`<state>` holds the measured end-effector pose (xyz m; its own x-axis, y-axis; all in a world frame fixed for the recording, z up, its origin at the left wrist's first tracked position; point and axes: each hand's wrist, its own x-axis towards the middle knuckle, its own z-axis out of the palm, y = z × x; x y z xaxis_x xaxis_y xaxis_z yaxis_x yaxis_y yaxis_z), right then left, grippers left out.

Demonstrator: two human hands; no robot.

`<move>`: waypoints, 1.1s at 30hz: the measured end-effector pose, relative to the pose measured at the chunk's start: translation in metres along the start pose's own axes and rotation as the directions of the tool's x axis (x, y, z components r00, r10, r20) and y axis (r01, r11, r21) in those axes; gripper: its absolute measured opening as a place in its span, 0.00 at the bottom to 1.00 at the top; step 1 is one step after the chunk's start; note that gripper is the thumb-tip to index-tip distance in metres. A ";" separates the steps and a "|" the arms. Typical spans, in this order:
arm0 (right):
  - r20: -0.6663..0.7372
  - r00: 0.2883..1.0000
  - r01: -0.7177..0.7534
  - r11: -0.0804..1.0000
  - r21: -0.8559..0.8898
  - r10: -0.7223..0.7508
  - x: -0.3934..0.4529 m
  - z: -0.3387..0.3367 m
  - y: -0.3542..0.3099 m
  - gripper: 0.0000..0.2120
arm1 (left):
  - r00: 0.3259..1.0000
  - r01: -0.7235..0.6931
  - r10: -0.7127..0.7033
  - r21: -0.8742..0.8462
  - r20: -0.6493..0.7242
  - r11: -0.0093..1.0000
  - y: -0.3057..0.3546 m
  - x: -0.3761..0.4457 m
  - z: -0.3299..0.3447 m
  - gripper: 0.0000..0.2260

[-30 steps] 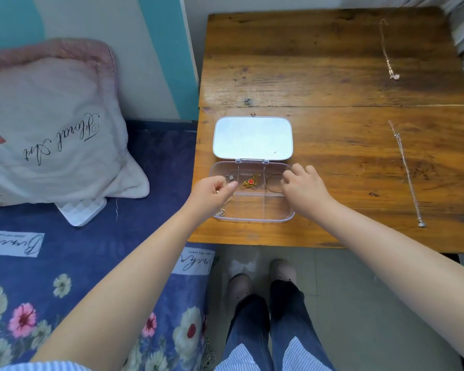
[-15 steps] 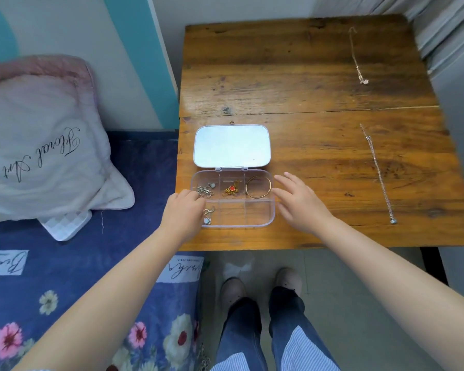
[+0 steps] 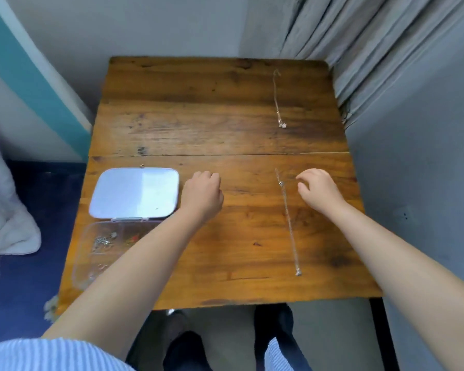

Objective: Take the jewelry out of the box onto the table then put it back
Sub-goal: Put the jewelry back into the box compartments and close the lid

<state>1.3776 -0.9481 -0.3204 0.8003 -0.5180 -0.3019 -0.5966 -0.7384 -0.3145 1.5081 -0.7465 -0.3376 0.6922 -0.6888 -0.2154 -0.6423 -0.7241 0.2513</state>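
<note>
The clear jewelry box (image 3: 84, 253) lies open at the table's near left, its mirrored lid (image 3: 134, 192) folded back flat. Small silver pieces (image 3: 103, 241) and a red-and-gold piece (image 3: 133, 238) show in its compartments; my left forearm covers the rest. My left hand (image 3: 202, 195) is a closed fist just right of the lid, and anything inside it is hidden. A long silver chain (image 3: 288, 218) lies straight on the wood. My right hand (image 3: 319, 191) hovers right of the chain's far end, fingers loosely curled, holding nothing. A gold necklace with a pendant (image 3: 277, 103) lies far right.
The wooden table (image 3: 212, 124) stands against a grey wall, with grey curtains (image 3: 373, 49) at its right. A bed with a dark blue cover (image 3: 24, 263) and a pale pillow (image 3: 3, 223) borders the table's left side. My shoes (image 3: 273, 325) show below the front edge.
Both hands have left the box. The left hand moved right onto the table beside the lid, and the right hand moved right to the silver chain. The camera view swung right.
</note>
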 end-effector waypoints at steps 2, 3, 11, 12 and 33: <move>0.023 1.000 0.014 1.000 -0.011 -0.014 0.028 -0.011 0.022 0.14 | 0.997 0.069 -0.069 -0.013 0.018 0.998 0.023 0.026 0.013 0.10; 0.028 0.999 0.025 1.000 -0.019 -0.025 0.043 -0.015 0.031 0.15 | 0.994 0.111 -0.110 -0.030 0.023 0.993 0.031 0.038 0.020 0.11; 0.013 0.998 0.061 0.998 -0.006 -0.060 0.143 -0.011 0.038 0.19 | 0.961 0.262 -0.271 -0.131 -0.051 0.956 0.041 0.079 0.077 0.22; 0.003 0.999 0.053 0.999 0.005 -0.053 0.153 -0.006 0.032 0.21 | 0.960 0.263 -0.273 -0.136 -0.062 0.955 0.039 0.079 0.082 0.23; -0.105 0.982 -0.072 0.825 0.560 0.157 0.140 0.011 0.037 0.05 | 0.959 0.240 -0.257 -0.140 -0.119 0.961 0.038 0.079 0.089 0.24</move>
<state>1.4673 -1.0434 -0.3845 0.6985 -0.6699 -0.2515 -0.5837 -0.3301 -0.7418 1.5094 -0.8313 -0.4291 0.8678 -0.4708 -0.1591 -0.4051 -0.8556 0.3221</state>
